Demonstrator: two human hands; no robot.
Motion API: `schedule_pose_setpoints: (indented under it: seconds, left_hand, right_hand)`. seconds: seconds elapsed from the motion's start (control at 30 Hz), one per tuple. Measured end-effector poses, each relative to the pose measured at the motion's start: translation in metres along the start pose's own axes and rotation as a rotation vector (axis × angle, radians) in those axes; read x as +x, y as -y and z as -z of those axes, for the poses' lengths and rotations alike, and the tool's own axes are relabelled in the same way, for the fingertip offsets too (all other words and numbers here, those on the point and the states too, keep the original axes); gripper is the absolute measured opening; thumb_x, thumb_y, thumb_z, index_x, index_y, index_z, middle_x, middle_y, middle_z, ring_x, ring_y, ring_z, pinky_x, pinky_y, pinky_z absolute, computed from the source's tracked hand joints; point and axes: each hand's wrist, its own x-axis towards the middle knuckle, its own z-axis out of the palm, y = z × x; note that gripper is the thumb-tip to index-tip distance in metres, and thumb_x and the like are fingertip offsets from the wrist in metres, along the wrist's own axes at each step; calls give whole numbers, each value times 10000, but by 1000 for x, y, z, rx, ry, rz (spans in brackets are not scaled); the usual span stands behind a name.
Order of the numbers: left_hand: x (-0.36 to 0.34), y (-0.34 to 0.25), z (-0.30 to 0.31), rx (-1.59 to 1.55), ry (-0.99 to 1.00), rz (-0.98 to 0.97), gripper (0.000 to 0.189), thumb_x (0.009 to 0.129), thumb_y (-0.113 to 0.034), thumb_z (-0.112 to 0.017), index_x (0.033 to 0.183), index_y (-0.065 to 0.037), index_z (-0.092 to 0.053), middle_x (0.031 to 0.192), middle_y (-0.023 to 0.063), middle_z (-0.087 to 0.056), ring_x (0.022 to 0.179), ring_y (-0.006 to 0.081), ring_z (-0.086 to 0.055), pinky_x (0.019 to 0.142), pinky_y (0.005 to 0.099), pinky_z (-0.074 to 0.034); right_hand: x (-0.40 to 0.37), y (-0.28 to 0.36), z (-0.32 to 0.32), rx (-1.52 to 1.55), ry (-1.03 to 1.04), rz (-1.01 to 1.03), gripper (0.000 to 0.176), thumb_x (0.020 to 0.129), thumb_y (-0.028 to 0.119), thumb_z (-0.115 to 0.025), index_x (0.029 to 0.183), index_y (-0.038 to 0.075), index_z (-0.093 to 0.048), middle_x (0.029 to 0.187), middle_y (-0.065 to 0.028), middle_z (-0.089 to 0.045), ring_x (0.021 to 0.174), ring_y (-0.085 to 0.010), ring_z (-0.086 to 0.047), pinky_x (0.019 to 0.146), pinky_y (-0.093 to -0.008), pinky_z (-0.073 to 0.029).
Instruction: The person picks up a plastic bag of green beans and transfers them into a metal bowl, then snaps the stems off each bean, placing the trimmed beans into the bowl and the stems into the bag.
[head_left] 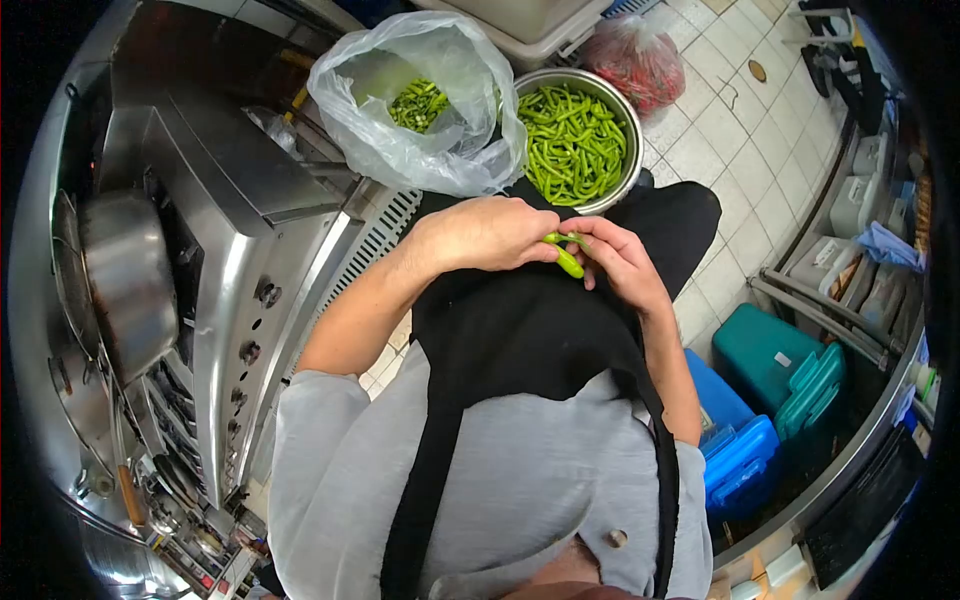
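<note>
My left hand (485, 235) is closed, its fingers around green chili peppers (568, 262) whose bright ends stick out toward the right. My right hand (622, 258) pinches at the stem end of a chili, thumb and fingertips bent close to the left hand. Both hands are over my lap, above a black apron (520, 330). Just beyond them stands a steel pot (634, 165) full of whole green chilies (572, 145). To its left, a clear plastic bag (350, 110) lies open with short green pieces (418, 105) inside.
A tied bag of red chilies (635, 70) rests on the tiled floor (735, 150) behind the pot. A steel stove (225, 300) with a large pot (130, 280) runs along my left. Blue (735, 450) and green bins (765, 350) stand at right, below a rack.
</note>
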Motion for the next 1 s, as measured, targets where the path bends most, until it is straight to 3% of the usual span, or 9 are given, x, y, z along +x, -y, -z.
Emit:
schedule_pose_setpoints:
  seconds: [0.17,0.3,0.4,0.5,0.6,0.83,1.0]
  left_hand:
    - [-5,-3,0,104,87,35,309,944,-360,-616,976,-54,-588,798,189,-675,808,409,-666,669,517,-502]
    - [4,-8,-10,179,-20,37,310,920,-344,-637,935,-36,-606,788,210,-675,814,413,-670,684,523,-514]
    - [6,-13,-12,211,-48,75,305,912,-328,-648,943,-26,-621,795,225,-676,820,418,-671,695,523,-521]
    - [4,-17,-5,187,-77,117,297,888,-300,-681,910,-4,-670,817,187,-702,830,377,-697,728,481,-554]
    - [4,-9,-8,128,-89,98,290,869,-284,-695,968,-19,-634,805,229,-681,834,422,-671,717,520,-525]
    - [-5,-7,-9,3,-85,67,277,868,-290,-701,960,-40,-624,824,181,-689,832,401,-669,683,496,-512]
    - [-14,-13,-6,-39,-84,-10,274,915,-319,-659,966,-60,-589,781,164,-664,789,401,-650,632,485,-482]
  right_hand:
    - [-4,-2,2,44,67,-28,314,1028,177,-495,1280,23,-600,943,-15,-640,766,-58,-574,609,-211,-496]
    - [-2,7,-2,-98,48,-84,312,996,228,-604,1235,29,-633,944,-7,-664,778,-66,-582,636,-227,-497]
    - [2,8,-6,-225,-4,-15,281,971,189,-641,1192,15,-648,960,-12,-675,804,-81,-600,692,-237,-505]
    - [6,1,-3,-258,-32,119,255,944,157,-674,1144,0,-662,969,-22,-681,834,-88,-611,747,-247,-504]
    - [5,1,-8,-378,-18,201,233,920,141,-692,1109,6,-676,923,-37,-674,790,-93,-602,693,-254,-490]
    - [-3,1,-8,-444,44,236,220,882,85,-691,1086,1,-681,814,-4,-627,683,-55,-536,592,-220,-437]
    - [-11,-3,-8,-209,-5,105,201,874,71,-693,1057,-11,-685,766,36,-598,657,-19,-489,572,-209,-413]
